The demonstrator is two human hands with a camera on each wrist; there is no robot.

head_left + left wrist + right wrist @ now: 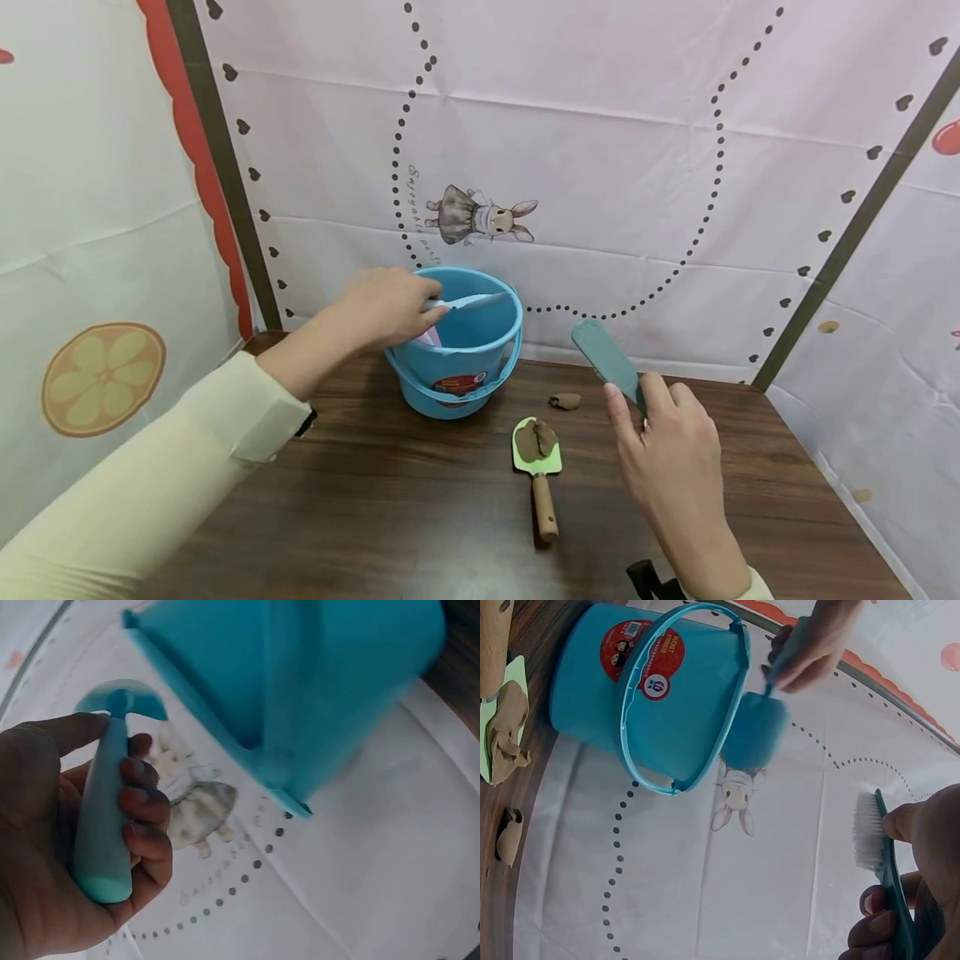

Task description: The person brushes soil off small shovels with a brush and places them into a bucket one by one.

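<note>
My left hand is over the rim of the blue bucket. Its fingers wrap the pale handle of a blue tool with a broad curved blade, which overlaps the bucket's mouth in the head view. To the right, my right hand grips a teal brush above the table; its white bristles show in the right wrist view. Between the hands, a green trowel with a wooden handle lies on the table, brown dried leaves on its blade.
Another brown dried leaf lies on the dark wooden table between bucket and brush. Something pink shows inside the bucket by its near left rim. Printed cloth walls stand behind the table and along both sides.
</note>
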